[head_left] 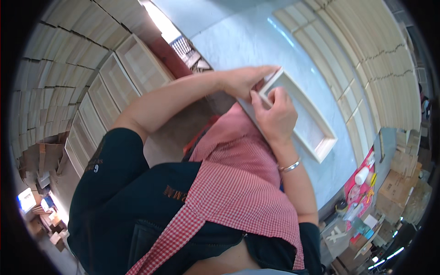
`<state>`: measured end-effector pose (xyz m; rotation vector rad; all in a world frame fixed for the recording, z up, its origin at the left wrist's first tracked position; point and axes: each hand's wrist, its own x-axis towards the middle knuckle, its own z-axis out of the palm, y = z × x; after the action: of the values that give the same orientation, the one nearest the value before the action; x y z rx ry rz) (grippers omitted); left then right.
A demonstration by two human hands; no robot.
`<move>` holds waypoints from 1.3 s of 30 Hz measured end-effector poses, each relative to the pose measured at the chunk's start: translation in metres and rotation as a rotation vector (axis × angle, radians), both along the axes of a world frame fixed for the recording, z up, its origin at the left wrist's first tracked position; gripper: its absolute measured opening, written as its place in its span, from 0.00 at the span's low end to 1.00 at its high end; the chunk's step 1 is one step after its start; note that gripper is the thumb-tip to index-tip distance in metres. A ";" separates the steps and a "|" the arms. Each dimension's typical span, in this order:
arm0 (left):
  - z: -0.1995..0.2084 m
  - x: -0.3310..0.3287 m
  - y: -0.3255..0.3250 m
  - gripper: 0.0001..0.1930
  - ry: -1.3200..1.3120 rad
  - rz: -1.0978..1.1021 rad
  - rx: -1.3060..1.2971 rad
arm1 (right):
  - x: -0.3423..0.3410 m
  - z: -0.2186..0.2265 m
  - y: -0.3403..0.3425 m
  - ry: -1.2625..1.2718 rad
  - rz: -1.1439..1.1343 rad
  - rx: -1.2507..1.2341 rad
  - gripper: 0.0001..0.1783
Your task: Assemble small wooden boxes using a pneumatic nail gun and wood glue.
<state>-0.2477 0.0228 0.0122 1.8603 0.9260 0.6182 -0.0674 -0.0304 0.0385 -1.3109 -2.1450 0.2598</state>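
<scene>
A shallow, rectangular pale wooden frame point(310, 104) lies at a slant by the near edge of the whitish worktable point(238, 43). Whether it has a bottom panel I cannot tell. At its upper left end, my left hand point(245, 84) is closed round the corner, with some fingers hidden behind the wood. My right hand point(278, 114) is beside it, fingers curled over the inner side of the same end and thumb outside, pinching the short wall. A bracelet point(289, 166) circles my right wrist.
Stacks of wooden strips point(357, 41) line the table's far right side. Several wooden boxes point(142, 64) stand in a row to my left, beside tall piles of boards point(59, 48). At the lower right are a white roll point(362, 175) on pink material and a cardboard box point(395, 189).
</scene>
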 end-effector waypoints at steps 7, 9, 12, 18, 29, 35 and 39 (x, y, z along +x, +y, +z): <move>-0.014 0.004 0.004 0.47 -0.179 -0.037 0.142 | -0.010 0.002 0.000 -0.095 -0.088 0.063 0.16; -0.017 0.003 0.007 0.47 -0.188 -0.047 0.097 | -0.011 0.002 0.001 -0.100 -0.085 0.089 0.15; -0.023 0.003 0.009 0.47 -0.211 -0.055 0.069 | -0.012 0.002 0.003 -0.082 -0.076 0.035 0.15; -0.019 -0.001 0.005 0.51 -0.218 -0.031 0.040 | -0.005 0.044 0.041 0.022 0.044 -0.145 0.13; -0.016 0.002 0.006 0.53 -0.149 -0.052 0.031 | -0.177 -0.001 0.318 0.141 0.123 0.146 0.14; -0.003 0.000 0.005 0.53 -0.148 -0.071 -0.071 | -0.198 -0.014 0.340 0.022 0.004 -0.110 0.12; -0.015 0.006 0.004 0.52 -0.205 -0.116 -0.044 | -0.149 -0.002 0.323 0.078 0.032 0.034 0.07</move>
<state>-0.2417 0.0266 -0.0032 1.7608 0.6875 0.6970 -0.2164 0.2922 0.0364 -1.2282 -2.0970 0.2822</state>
